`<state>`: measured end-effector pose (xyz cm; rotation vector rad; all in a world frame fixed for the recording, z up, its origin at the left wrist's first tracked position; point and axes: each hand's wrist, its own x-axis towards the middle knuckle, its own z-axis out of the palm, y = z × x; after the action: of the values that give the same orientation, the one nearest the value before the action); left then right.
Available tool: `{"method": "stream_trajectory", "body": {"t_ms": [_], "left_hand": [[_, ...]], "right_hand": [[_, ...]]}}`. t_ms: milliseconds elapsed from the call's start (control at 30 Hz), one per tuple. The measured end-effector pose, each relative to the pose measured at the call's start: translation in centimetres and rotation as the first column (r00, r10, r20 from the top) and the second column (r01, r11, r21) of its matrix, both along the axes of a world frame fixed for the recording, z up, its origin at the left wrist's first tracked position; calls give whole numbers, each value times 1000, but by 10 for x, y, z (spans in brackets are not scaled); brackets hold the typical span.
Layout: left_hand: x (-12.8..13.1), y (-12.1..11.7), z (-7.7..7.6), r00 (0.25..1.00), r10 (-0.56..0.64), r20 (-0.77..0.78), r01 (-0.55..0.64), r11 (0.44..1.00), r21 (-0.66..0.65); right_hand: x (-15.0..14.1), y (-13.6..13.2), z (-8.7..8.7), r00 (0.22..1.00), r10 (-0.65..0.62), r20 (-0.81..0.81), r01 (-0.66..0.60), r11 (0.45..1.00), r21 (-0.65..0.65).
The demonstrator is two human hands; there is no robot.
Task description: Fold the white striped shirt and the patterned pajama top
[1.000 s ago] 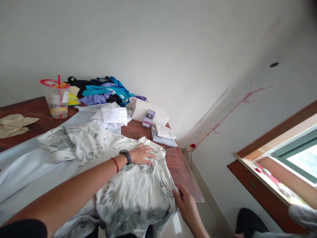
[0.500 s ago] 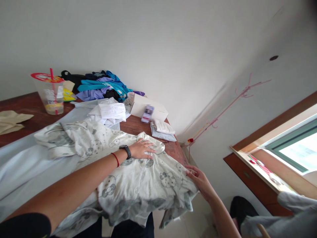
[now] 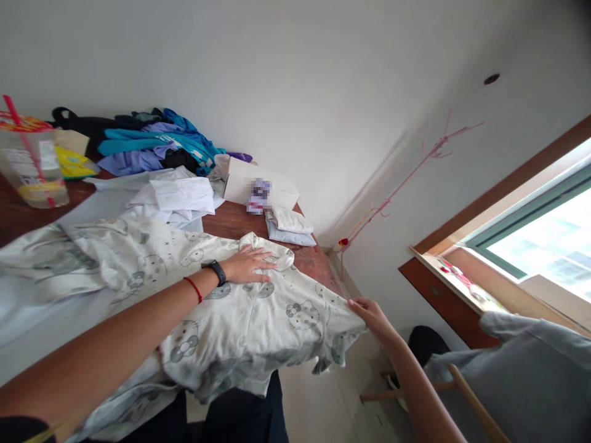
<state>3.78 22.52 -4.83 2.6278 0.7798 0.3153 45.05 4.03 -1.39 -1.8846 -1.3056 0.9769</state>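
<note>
A white pajama top (image 3: pixel 263 314) with a grey cartoon-cat print lies spread over the table, its lower part hanging past the front edge. My left hand (image 3: pixel 247 264), with a dark band and a red string on the wrist, rests flat on it just below the collar, fingers spread. At the right, my right hand (image 3: pixel 373 317) pinches the sleeve between thumb and fingers and holds it stretched out beyond the table edge. Some of the right fingers are hidden under the cloth.
Behind the top are folded white cloth (image 3: pixel 182 194), a heap of blue and purple clothes (image 3: pixel 157 147), a white box (image 3: pixel 281 189) and a folded stack (image 3: pixel 290 226). A plastic cup (image 3: pixel 34 166) stands at left. Past the right edge are a pink coat rack (image 3: pixel 406 178) and a grey-draped chair (image 3: pixel 521 375).
My right hand has drawn the sleeve outward, so the cloth is tauter and the hanging cuff has risen. My left hand stays on the top. The view has turned to the right.
</note>
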Motion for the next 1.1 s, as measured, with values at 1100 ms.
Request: {"method": "stream_trajectory", "body": {"t_ms": [1100], "left_hand": [[-59,41,37,772,495,398,-502,860,-96]], "right_hand": [[-51,82,-1,995,30,95,-42,991,128]]}}
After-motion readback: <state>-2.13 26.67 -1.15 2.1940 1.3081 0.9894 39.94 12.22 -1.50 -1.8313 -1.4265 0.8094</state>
